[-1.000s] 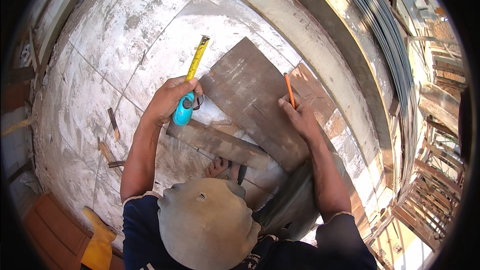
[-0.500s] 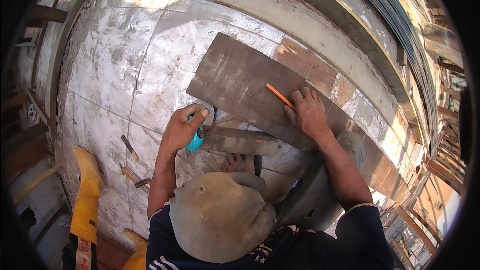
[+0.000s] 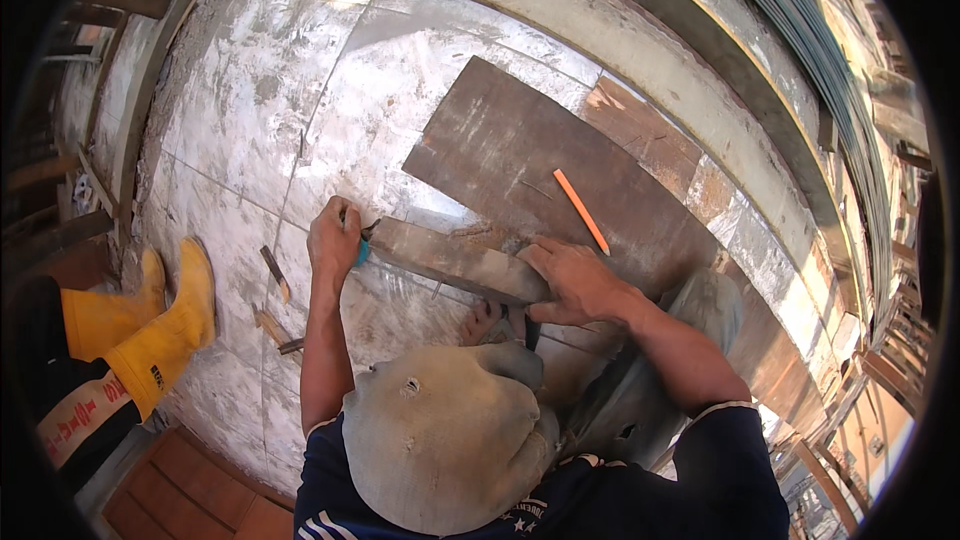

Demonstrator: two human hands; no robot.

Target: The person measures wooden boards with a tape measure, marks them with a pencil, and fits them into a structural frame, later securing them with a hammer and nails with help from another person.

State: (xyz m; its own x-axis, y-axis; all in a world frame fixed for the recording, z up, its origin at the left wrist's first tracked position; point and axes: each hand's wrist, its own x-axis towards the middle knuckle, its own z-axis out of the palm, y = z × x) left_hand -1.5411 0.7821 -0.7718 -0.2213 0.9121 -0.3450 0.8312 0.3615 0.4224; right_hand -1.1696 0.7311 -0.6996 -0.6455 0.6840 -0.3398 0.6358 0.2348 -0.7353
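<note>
My right hand [image 3: 582, 282] is closed round the right end of a short wooden beam [image 3: 440, 258], fingers over its top and thumb on the near side. At the beam's left end my left hand [image 3: 336, 238] is closed on what looks like a turquoise tape measure [image 3: 362, 252], mostly hidden behind the fingers. A dark strap or hook shows beside it. Just beyond the beam lies a wide dark brown board [image 3: 520, 145]. An orange carpenter's pencil [image 3: 582, 212] rests on this board, apart from my right hand.
To the left stands another person in yellow boots [image 3: 190, 310]. Near them lie a dark-handled tool [image 3: 274, 272] and a hammer-like tool [image 3: 275, 332]. Beyond the boards runs a raised ledge [image 3: 640, 50], with a bundle of rods [image 3: 800, 30] at far right.
My right hand has let go of the pencil, left it on the board and taken the beam's right end. The beam's left end has turned away from me. The yellow boots have come closer.
</note>
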